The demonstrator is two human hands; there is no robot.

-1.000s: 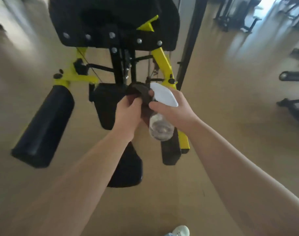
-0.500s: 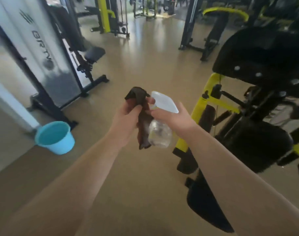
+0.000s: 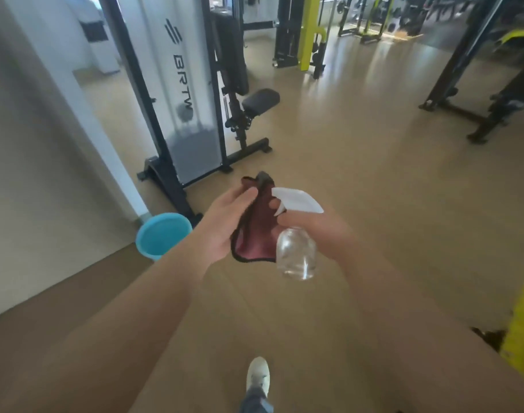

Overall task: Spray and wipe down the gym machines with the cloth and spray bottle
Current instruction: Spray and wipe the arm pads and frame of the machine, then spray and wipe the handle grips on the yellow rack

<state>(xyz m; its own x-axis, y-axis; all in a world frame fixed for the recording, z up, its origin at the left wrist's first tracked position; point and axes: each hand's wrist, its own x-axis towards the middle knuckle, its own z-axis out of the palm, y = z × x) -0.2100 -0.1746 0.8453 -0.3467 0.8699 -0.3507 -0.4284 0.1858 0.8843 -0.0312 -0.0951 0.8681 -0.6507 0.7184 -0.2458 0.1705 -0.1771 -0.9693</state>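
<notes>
The dark red cloth (image 3: 256, 234) with a black stitched edge hangs crumpled above the tan floor (image 3: 388, 180), pinched between the left hand's (image 3: 225, 225) thumb and fingers. Just beside it, the right hand (image 3: 314, 231) grips a clear plastic spray bottle (image 3: 296, 254) with a white head.

Lettering: one brand mark, "BRTW".
Dark capitals running lengthwise down the white shroud panel (image 3: 177, 79) of the weight-stack machine (image 3: 225, 93), beneath a striped logo; nothing else is legible.

Bright daylight, floor glare (image 3: 359, 84), blurred edges
</notes>
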